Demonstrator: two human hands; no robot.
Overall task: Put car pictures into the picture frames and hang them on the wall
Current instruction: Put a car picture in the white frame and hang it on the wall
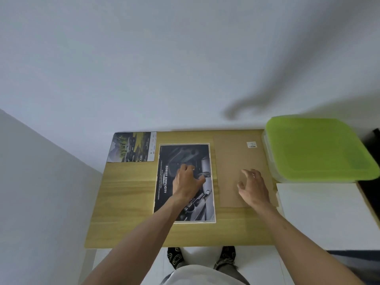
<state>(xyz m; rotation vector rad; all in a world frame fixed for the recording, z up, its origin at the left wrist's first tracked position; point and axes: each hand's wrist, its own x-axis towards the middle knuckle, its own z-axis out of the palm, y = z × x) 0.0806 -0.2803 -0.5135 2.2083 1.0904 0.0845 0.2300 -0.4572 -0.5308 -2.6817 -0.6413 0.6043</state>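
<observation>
Evidently the framing step is under way: a dark car picture [186,182], printed with the words "ROBUST SIMPLICITY", lies flat inside a pale picture frame [214,202] at the middle of the wooden table [127,202]. The left hand [188,182] rests on the print, its fingers bent down onto the paper as if pressing or nudging it into place; whether they pinch anything I cannot tell. The right hand [254,187] hovers over a brown backing board [236,159] lying just right of the frame, fingers loosely curled and apart, holding nothing. A second car picture [132,147] waits at the far left corner, and a box with a green lid [316,149] stands at the far right.

Judging from this, the print needs squaring within the frame's border, then the backing board should be lifted by its edge, laid over the picture and fastened. Hanging on the wall [164,58] beyond the table is not yet begun
</observation>
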